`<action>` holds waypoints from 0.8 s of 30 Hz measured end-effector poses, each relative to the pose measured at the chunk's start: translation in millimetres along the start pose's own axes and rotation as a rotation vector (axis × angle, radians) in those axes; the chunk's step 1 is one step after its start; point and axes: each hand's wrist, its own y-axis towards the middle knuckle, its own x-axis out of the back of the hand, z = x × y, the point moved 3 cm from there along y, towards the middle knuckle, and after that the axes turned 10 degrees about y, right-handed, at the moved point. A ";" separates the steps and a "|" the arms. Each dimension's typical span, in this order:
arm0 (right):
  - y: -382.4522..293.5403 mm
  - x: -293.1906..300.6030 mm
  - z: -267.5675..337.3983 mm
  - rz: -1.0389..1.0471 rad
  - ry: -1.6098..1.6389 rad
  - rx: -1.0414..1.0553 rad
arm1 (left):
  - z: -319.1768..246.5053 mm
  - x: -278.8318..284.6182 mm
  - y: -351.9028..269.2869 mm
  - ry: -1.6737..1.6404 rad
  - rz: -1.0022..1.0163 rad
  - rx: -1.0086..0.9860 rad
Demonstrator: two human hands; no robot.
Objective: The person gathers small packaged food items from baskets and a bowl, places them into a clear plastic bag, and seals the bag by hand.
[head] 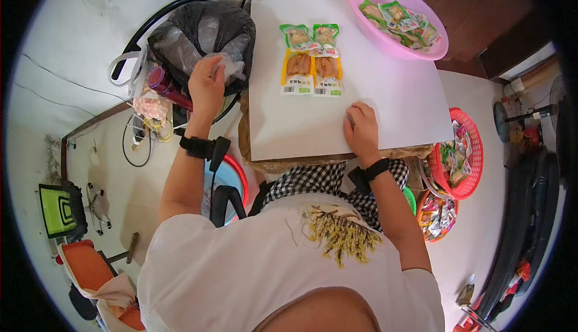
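Note:
My left hand is over a black plastic bag full of clear plastic bags. Its curled fingers touch the clear plastic; whether they grip a piece is hidden. Loosely curled, my right hand rests near the front edge of a white board, with nothing visible in it. Beyond it on the board lie two green-topped sealed food pouches, pale inside. Their lower ends meet two yellow-edged pouches of brown food, side by side.
A pink plastic basin of green pouches stands at the board's far right corner. Right of the board are a red basket and an orange basket of packets. A dark red bottle and a blue basin are at the left.

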 end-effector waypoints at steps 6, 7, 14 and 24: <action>2.4 -0.5 -11.2 -0.024 0.062 0.012 | -36.9 8.1 1.5 -0.725 0.018 0.397; 5.2 3.0 -10.3 0.000 0.097 0.003 | -54.5 12.3 3.5 -0.893 0.009 0.467; 27.4 25.6 53.0 0.127 0.933 -0.391 | -124.3 -0.8 -10.1 -1.227 0.138 0.608; 25.3 55.8 49.8 -0.408 1.138 -0.402 | -158.4 -23.6 -38.2 -1.125 0.222 0.398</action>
